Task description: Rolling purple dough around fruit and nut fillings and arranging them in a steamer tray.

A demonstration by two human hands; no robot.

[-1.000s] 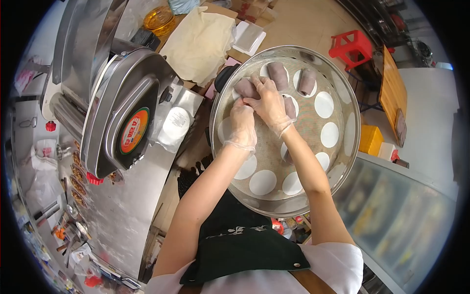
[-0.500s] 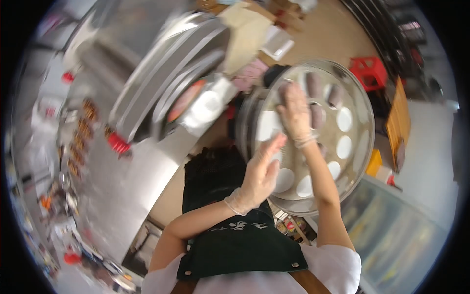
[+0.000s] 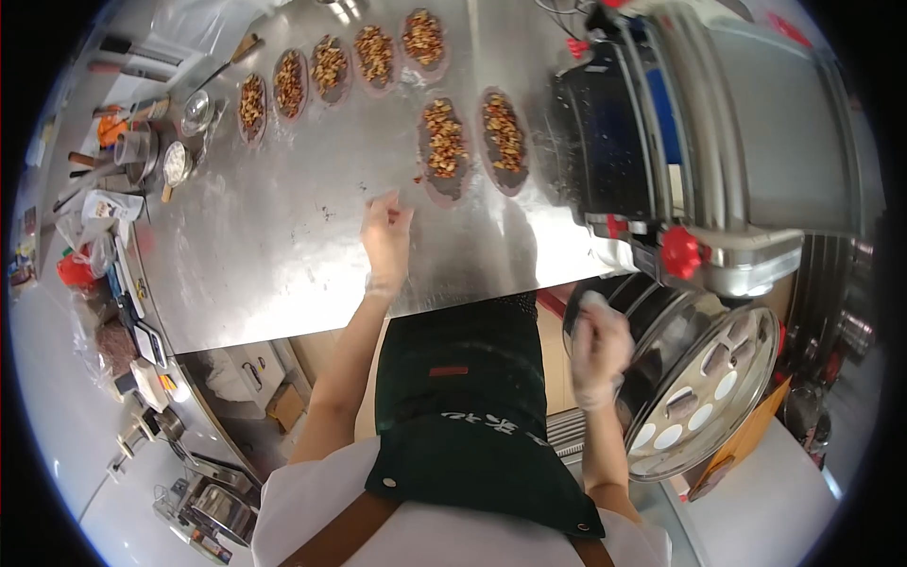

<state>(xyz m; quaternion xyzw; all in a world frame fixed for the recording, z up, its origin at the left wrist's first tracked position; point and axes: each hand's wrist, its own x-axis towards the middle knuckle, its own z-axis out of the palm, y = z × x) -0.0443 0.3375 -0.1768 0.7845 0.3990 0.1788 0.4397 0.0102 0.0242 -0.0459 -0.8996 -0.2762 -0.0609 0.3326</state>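
My left hand (image 3: 385, 244), in a clear glove, hangs over the steel table (image 3: 283, 217) with its fingers drawn together. Whatever is between the fingertips, if anything, is too small to name. Just beyond it lie two flat purplish-grey dough ovals topped with chopped nuts, a left one (image 3: 443, 151) and a right one (image 3: 504, 142). Farther back, several similar nut-topped ovals (image 3: 329, 69) form a row. My gloved right hand (image 3: 602, 352), smeared by motion, is past the table's front edge, beside a round metal tray (image 3: 770, 359) bearing white paper discs and a few purplish dough pieces.
A large metal machine (image 3: 746, 123) with red knobs (image 3: 680, 251) stands on the table's right. Along the left are a sieve (image 3: 196, 111), a bowl of white powder (image 3: 177, 163), pots (image 3: 137, 146) and bags. Stacked dark round trays (image 3: 652, 321) stand under the front right.
My view has swung left from the round tray to the table. Both hands have come off the tray; the left is now over the table, the right left of the tray.
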